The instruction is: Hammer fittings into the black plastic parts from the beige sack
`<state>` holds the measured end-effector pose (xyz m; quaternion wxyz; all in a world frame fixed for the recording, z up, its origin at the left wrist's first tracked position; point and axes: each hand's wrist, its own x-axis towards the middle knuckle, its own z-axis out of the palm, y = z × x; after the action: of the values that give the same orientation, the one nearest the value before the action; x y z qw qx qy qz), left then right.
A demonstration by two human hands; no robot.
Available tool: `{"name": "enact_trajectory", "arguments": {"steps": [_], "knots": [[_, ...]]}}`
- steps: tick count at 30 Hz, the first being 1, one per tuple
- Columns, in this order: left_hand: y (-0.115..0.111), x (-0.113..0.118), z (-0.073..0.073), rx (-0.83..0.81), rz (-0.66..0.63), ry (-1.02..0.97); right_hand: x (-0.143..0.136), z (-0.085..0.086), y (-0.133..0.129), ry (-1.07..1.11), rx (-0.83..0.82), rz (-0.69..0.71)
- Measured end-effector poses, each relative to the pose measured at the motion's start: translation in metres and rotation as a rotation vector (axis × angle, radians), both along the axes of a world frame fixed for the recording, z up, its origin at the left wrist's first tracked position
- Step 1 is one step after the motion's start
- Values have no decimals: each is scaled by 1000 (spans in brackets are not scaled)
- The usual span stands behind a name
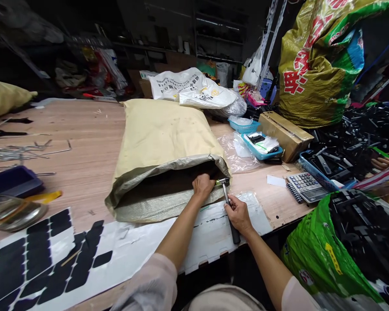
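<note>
At the mouth of a sack (168, 134) on the worktop (84, 125), a hammer (226, 195) is being gripped by the right hand (239, 214); the left hand (203, 186) is being held curled, grasp unclear.

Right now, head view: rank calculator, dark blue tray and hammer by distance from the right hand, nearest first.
1. Hammer: in the grip of the right hand.
2. Calculator: off to that hand's right, on the table.
3. Dark blue tray: far left, on the other side of the pale yellow sack.
</note>
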<state>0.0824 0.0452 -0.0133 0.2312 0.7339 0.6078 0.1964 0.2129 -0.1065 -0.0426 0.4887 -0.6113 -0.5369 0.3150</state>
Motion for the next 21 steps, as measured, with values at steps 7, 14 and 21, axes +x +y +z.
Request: {"name": "enact_trajectory", "arguments": {"steps": [7, 14, 21], "knots": [[-83, -82, -4, 165, -119, -115, 1, 3, -3, -54, -10, -7], [-122, -98, -27, 191, -163, -133, 2, 6, -3, -19, -31, 54], [-118, -97, -33, 191, -177, -158, -1, 11, -36, 103, -47, 87]]}}
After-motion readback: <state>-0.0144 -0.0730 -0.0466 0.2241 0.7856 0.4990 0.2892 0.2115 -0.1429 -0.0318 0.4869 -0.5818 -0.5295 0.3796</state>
